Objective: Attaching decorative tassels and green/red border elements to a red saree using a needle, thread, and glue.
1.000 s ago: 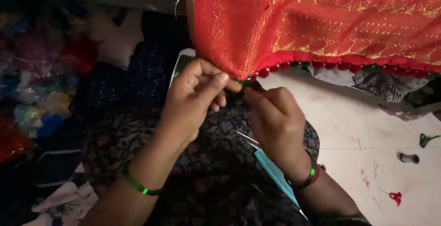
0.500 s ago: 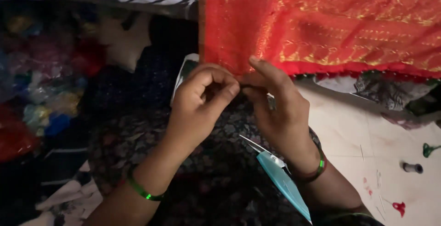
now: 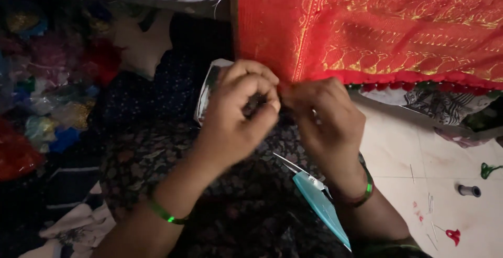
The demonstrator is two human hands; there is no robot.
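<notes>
I am pinching the lower edge of the red and gold cloth (image 3: 377,33) with both hands, left hand (image 3: 238,116) curled closed, right hand (image 3: 325,116) gripping just beside it. The cloth is hanging beyond my hands, its beaded hem (image 3: 419,85) running rightward, nearer my right hand. A teal snipper (image 3: 319,205) is lying on my lap. My fingertips are hiding whatever I am working.

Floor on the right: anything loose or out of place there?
Yes. On the pale floor lie a small dark thread spool, green and red thread scraps and thin needle-like slivers. A light-blue thread snipper rests loose on the lap beside the right hand.
</notes>
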